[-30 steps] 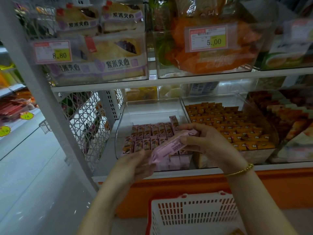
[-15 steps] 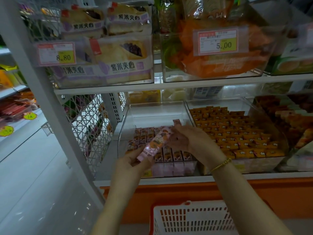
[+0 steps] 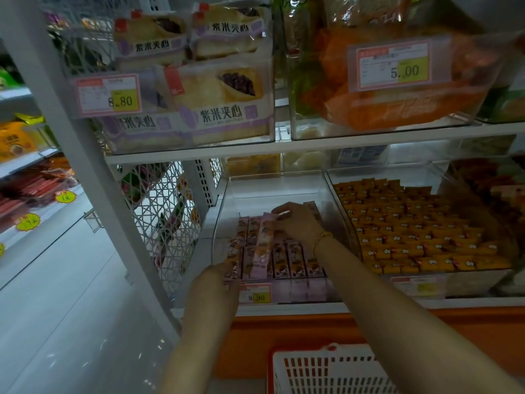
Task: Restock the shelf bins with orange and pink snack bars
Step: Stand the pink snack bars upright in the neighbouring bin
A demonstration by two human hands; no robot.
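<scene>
A long pink snack bar point(image 3: 262, 243) lies lengthwise on the rows of pink bars point(image 3: 295, 263) in a clear bin point(image 3: 272, 184) on the lower shelf. My right hand point(image 3: 295, 220) pinches the bar's far end with curled fingers. At the bin's front left corner my left hand point(image 3: 218, 277) touches the leftmost bars; its fingers are hidden, so its hold is unclear. The back half of this bin holds no bars. The neighbouring clear bin on the right is packed with orange snack bars point(image 3: 412, 231).
A red and white basket point(image 3: 326, 371) stands below my arms in front of the orange shelf base point(image 3: 284, 331). Bins of packaged bread point(image 3: 216, 89) sit on the shelf above. A white shelf post point(image 3: 85, 155) and mesh side panel point(image 3: 159, 206) stand at the left.
Both hands have carried the pink bar forward and down into the pink bin, turning it lengthwise onto the rows. The left hand slid to the bin's front left corner.
</scene>
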